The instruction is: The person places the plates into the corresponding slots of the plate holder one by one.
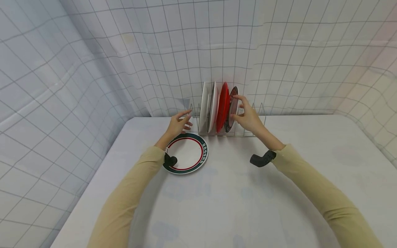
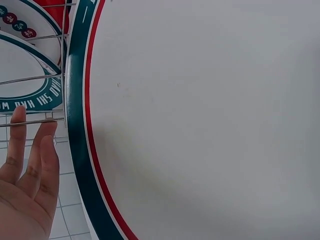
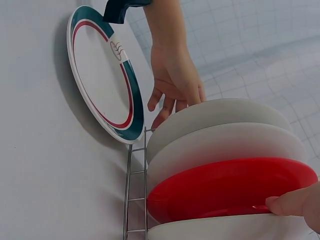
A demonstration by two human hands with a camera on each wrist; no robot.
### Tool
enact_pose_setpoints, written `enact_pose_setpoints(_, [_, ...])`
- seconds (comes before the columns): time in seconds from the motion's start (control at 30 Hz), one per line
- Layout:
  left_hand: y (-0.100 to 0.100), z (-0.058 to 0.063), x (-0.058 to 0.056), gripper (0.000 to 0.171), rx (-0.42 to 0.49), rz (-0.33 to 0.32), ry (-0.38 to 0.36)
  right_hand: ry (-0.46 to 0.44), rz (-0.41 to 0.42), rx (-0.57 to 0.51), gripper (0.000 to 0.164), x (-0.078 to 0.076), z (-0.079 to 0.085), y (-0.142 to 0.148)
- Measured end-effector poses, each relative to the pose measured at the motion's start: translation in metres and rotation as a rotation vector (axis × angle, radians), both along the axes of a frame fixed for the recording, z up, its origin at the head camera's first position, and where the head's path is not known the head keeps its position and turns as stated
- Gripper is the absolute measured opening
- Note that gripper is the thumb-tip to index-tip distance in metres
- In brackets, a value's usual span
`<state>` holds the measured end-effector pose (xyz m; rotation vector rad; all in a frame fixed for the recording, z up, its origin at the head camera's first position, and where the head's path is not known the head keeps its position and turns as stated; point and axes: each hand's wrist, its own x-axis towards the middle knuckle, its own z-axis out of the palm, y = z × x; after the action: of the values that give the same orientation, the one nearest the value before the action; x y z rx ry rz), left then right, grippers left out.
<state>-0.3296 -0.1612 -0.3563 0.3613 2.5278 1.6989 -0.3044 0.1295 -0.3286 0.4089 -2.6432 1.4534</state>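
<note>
My right hand [image 1: 248,117] grips the rightmost plate [image 1: 233,110], which has a dark patterned rim and stands on edge in a wire dish rack [image 1: 245,133]. One fingertip lies at that plate's rim in the right wrist view, close to the red plate [image 3: 235,187]. Left of the red plate stand two white-backed plates [image 3: 225,145], also on edge. At the rack's left end my left hand [image 1: 178,124] holds nothing, its fingers loosely extended beside the wires. Below it, a large white plate [image 1: 186,151] with a green rim and red ring lies flat on the table.
The white table [image 1: 217,206] runs up to a wall of grid-patterned cloth [image 1: 173,51] behind the rack, with another cloth side [image 1: 40,103] at the left. A dark wrist device [image 1: 262,159] sits on the right wrist, and another [image 1: 170,160] overlaps the flat plate.
</note>
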Motion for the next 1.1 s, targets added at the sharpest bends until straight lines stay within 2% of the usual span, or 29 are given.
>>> enact_pose_setpoints(0.17, [0.001, 0.001, 0.001, 0.044, -0.003, -0.001, 0.003, -0.017, -0.002, -0.063, 0.073, 0.002, -0.003, 0.001])
enact_pose_setpoints(0.4, [0.002, 0.002, 0.001, 0.044, -0.012, 0.001, -0.009, 0.099, -0.032, -0.132, 0.071, 0.006, -0.018, -0.003])
enact_pose_setpoints(0.7, [0.000, 0.001, 0.000, 0.044, -0.027, -0.004, -0.002, 0.168, -0.070, -0.154, 0.070, 0.026, -0.030, -0.014])
enact_pose_setpoints(1.1, [0.001, 0.001, 0.000, 0.044, -0.027, 0.004, 0.005, 0.172, -0.146, -0.290, 0.066, 0.049, -0.052, -0.023])
